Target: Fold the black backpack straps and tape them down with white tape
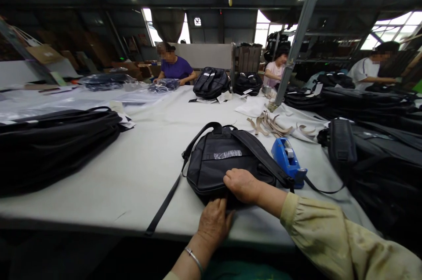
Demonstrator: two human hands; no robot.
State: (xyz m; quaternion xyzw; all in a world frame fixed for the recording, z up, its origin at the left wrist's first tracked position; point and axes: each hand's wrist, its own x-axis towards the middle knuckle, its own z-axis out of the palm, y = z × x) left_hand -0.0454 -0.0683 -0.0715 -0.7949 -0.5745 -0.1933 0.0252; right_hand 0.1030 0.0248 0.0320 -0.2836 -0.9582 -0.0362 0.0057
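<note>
A black backpack (204,163) lies on the white-covered table in front of me, its straps up and a strip of clear, shiny film (227,154) across its panel. My right hand (242,185) is closed on the backpack's near edge, fingers curled over the fabric. Just below, my left hand (214,220) reaches under that same edge; its fingertips are partly hidden by the bag. One loose strap (166,203) trails left to the table's front edge. Right beside the bag stands a blue tape dispenser (285,161).
Black bags are stacked at left (56,148) and at right (389,165). Beige strips (273,124) lie beyond the dispenser, near a metal post (298,29). Farther back are two more backpacks (211,82) and plastic-wrapped items (107,81). Several people work across the table.
</note>
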